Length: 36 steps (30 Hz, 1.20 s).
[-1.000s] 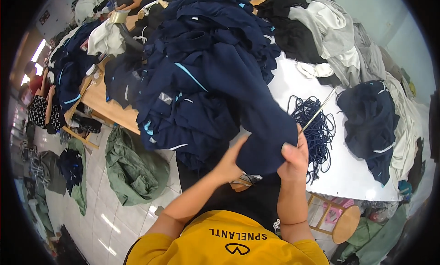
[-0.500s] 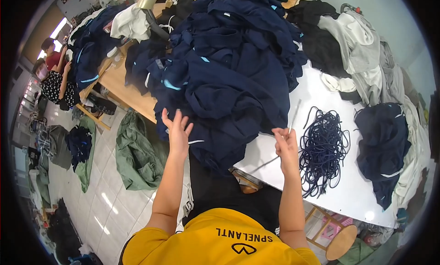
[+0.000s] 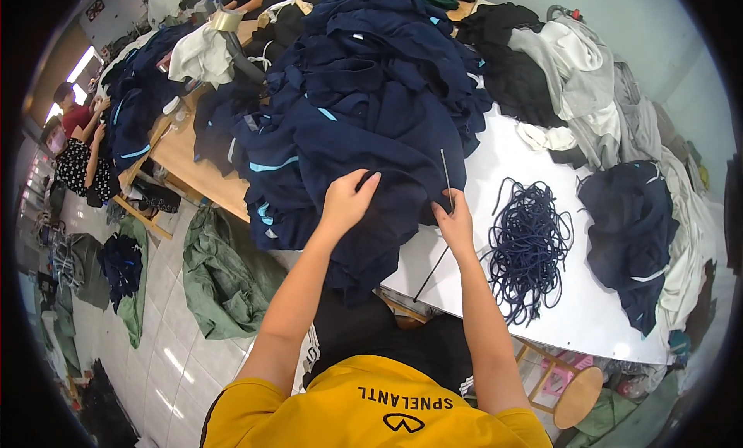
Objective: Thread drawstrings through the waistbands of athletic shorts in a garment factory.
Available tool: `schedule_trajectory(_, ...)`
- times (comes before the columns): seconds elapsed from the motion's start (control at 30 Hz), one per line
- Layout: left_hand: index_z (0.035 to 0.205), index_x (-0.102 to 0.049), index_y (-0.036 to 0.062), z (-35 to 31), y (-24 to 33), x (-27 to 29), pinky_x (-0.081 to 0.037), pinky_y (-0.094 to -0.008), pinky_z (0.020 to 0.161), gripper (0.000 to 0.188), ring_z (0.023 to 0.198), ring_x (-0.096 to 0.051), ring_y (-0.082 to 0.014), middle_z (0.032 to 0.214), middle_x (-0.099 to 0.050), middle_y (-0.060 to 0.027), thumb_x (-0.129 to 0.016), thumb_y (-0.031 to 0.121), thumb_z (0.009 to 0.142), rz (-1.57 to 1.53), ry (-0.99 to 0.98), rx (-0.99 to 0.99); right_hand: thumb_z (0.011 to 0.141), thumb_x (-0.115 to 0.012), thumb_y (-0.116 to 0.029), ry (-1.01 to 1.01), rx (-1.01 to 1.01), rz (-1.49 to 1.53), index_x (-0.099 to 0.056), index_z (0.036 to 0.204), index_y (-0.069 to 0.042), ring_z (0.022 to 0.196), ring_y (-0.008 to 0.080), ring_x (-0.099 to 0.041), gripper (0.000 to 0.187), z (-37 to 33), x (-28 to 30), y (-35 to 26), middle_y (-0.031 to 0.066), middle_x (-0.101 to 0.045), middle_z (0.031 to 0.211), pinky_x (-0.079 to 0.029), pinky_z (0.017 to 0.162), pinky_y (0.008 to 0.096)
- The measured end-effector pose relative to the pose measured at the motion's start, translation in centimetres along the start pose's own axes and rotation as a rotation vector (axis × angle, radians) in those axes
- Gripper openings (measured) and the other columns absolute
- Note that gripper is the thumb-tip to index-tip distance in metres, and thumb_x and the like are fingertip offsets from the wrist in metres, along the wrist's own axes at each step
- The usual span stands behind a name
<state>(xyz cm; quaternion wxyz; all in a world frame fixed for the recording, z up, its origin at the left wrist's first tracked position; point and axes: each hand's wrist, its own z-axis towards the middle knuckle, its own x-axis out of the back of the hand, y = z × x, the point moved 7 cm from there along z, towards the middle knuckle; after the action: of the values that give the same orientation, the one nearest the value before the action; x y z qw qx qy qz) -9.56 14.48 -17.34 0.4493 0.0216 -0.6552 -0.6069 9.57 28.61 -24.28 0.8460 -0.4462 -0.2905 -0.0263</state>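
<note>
A large heap of navy garments (image 3: 364,115) with light-blue trim covers the table in front of me. My left hand (image 3: 346,205) is at the heap's near side, its fingers curled into the navy fabric; the fingertips are partly hidden. To its right, at the fabric's edge, my right hand (image 3: 455,222) pinches a thin metal rod (image 3: 445,169) that points up and away. A dark cord (image 3: 431,276) runs from below that hand toward the table's front edge. Right of it lies a tangled pile of navy cords (image 3: 529,250).
The white tabletop (image 3: 402,274) ends close to my body. On the right lie another navy garment (image 3: 631,235) and grey and white clothes (image 3: 576,80). Green cloth (image 3: 224,281) lies on the floor at left; a wooden stool (image 3: 579,396) stands lower right. Two people (image 3: 81,150) work at far left.
My left hand has gone from open and spread to curled on the fabric, moving right and up. My right hand has moved slightly left and up with the rod, against the garment.
</note>
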Motion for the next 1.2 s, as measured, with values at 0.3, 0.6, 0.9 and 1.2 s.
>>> schedule_trajectory(0.3,0.101,-0.064,-0.0008,-1.5,3.0,4.3,-0.051,-0.0234,0.078,0.021,0.082,-0.066,-0.0146,0.095,-0.069,-0.0079,-0.056,0.016,0.091,-1.163,-0.142,0.283,0.079,-0.073,-0.014,-0.259,-0.157,0.631,-0.06,0.098,-0.004,0.058,0.0014,-0.039,0.025,0.4,0.6,-4.8,-0.0045,-0.057,0.075,-0.033,0.054,0.0167)
schedule_trajectory(0.6,0.103,-0.065,-0.0002,-3.2,3.5,5.9,-0.044,-0.0197,0.084,0.021,0.091,-0.062,-0.0098,0.099,-0.068,-0.0033,-0.058,0.015,0.091,-1.036,-0.012,0.23,0.088,-0.061,-0.011,-0.413,-0.539,1.023,-0.061,0.108,0.003,0.086,0.0112,-0.063,0.025,-2.9,1.8,-2.3,0.0068,-0.067,0.101,-0.048,0.079,0.0231)
schedule_trajectory(0.9,0.104,-0.065,-0.0003,-4.2,3.1,6.7,-0.045,-0.0224,0.085,0.023,0.091,-0.062,-0.0123,0.098,-0.068,-0.0052,-0.06,0.016,0.088,-0.933,0.048,0.317,0.087,-0.053,-0.016,-0.341,-0.563,1.374,-0.059,0.098,0.006,0.079,0.0141,-0.064,0.025,-2.1,8.7,-5.4,0.0102,-0.066,0.09,-0.049,0.075,0.0238)
schedule_trajectory(1.2,0.104,-0.065,-0.0009,-4.9,4.1,7.3,-0.045,-0.0216,0.084,0.025,0.091,-0.063,-0.0125,0.099,-0.068,-0.0049,-0.06,0.016,0.086,-0.944,-0.053,0.267,0.089,-0.052,-0.016,-0.403,-0.584,1.389,-0.058,0.101,0.007,0.083,0.0155,-0.065,0.027,-3.0,8.2,-5.0,0.0121,-0.067,0.094,-0.05,0.077,0.0254)
